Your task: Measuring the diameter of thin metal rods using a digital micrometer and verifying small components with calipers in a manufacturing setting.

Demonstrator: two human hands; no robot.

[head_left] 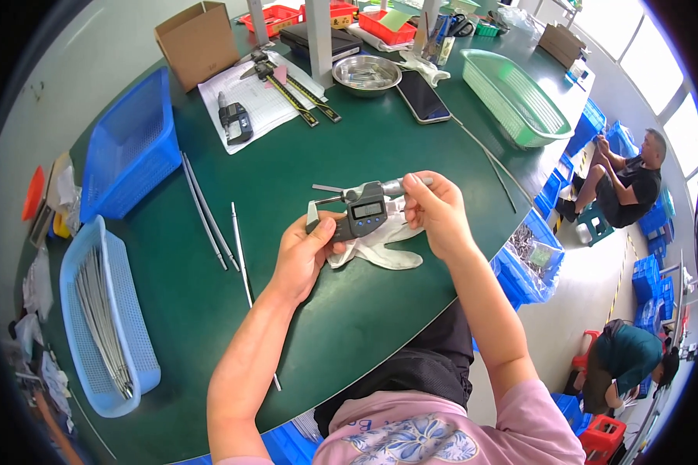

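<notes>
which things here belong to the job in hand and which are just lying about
Likely in use:
digital micrometer, held in left hand and right hand
perhaps the loose metal rods

Apparently lying about:
phone
cardboard box
green basket

brown cardboard box at left, dark phone near green basket

The display of the micrometer is too small to read, its frame partly hidden by the left hand; the white glove is partly covered; toward seven o'clock the left forearm hides a stretch of rod; at twelve, the contents of the steel bowl blur together; at five, the lower edge cuts the pink shirt
</notes>
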